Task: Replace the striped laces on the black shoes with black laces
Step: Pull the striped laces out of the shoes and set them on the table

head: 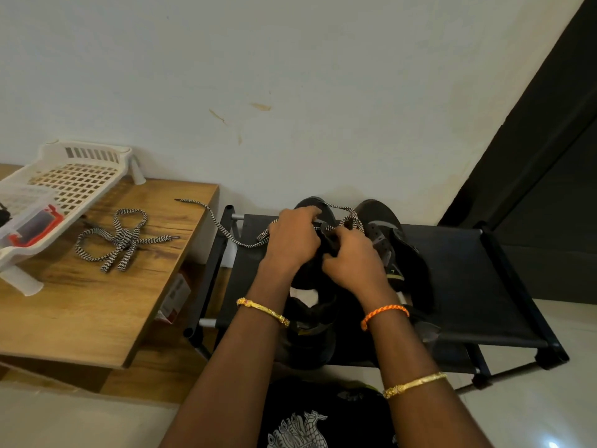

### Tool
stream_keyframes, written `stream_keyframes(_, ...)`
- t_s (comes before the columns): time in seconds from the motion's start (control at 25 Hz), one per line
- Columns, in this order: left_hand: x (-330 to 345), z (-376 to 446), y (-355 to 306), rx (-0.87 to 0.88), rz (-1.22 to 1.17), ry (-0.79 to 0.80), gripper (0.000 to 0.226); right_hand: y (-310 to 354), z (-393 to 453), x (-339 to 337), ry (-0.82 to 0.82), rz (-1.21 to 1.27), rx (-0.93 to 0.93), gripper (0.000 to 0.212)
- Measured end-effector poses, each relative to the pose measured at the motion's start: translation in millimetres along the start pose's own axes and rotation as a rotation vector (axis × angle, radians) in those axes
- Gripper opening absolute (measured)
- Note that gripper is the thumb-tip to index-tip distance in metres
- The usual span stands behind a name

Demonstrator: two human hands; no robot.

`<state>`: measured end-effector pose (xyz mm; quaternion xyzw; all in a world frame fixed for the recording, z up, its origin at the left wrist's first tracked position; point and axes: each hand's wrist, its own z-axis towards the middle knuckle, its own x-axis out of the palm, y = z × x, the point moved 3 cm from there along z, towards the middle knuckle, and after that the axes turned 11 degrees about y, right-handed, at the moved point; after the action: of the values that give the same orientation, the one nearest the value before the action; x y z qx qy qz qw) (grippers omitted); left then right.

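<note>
Two black shoes stand on a black fabric rack (458,286). The left shoe (310,315) lies under my hands, with a black-and-white striped lace (223,226) still threaded near its toe and trailing left onto the wooden table. My left hand (292,239) grips the shoe's upper by the lace. My right hand (353,258) pinches the tongue area beside it. The right shoe (387,240) stands apart with no lace visible in it. A second striped lace (121,239) lies loose in a tangle on the table. No black lace is clearly visible.
A wooden table (97,305) stands to the left, carrying a white slotted plastic tray (74,182) and a clear box with red parts (30,221). A white wall is behind. A small carton (174,299) sits below the table's edge.
</note>
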<state>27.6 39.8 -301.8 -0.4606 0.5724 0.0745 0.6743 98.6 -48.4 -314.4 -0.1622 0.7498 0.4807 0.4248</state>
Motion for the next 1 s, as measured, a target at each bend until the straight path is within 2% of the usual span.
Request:
stream_keyframes(0.12,2.5,5.9,-3.3,-0.037,0.09,-0.032,0.031,1.0,5.0,-4.4,-0.147,-0.028,0.106,0.023)
stream_keyframes(0.32,4.3,10.2,-6.7,-0.106,0.131,-0.088,0.02,-5.7,17.7,-22.1,-0.027,0.023,0.164,0.017)
stream_keyframes(0.44,6.3,11.0,-6.5,-0.086,0.153,-0.108,0.022,-6.9,25.5,-23.0,0.016,0.091,0.199,0.018)
stream_keyframes(0.6,9.2,12.2,-6.8,-0.062,0.148,-0.103,0.023,-6.4,29.9,-11.8,0.097,0.088,0.212,0.046)
stream_keyframes(0.68,8.5,10.1,-3.4,-0.114,0.013,-0.158,0.022,-6.8,28.3,-10.7,0.084,0.069,0.223,0.043)
stream_keyframes(0.76,7.1,8.0,5.4,-0.206,-0.219,-0.208,0.019,-6.8,27.1,-10.9,0.081,0.055,0.232,0.043)
stream_keyframes(0.92,7.4,9.4,26.6,-0.44,-1.056,-0.236,0.019,-5.2,26.4,-10.3,0.084,0.079,0.251,0.044)
stream_keyframes(0.96,9.4,9.7,28.4,-0.472,-1.198,-0.233,0.021,-5.4,26.3,-10.6,0.083,0.08,0.254,0.044)
stream_keyframes(1.0,10.3,10.4,29.9,-0.473,-1.222,-0.22,0.023,-5.8,27.0,-10.2,0.084,0.079,0.256,0.044)
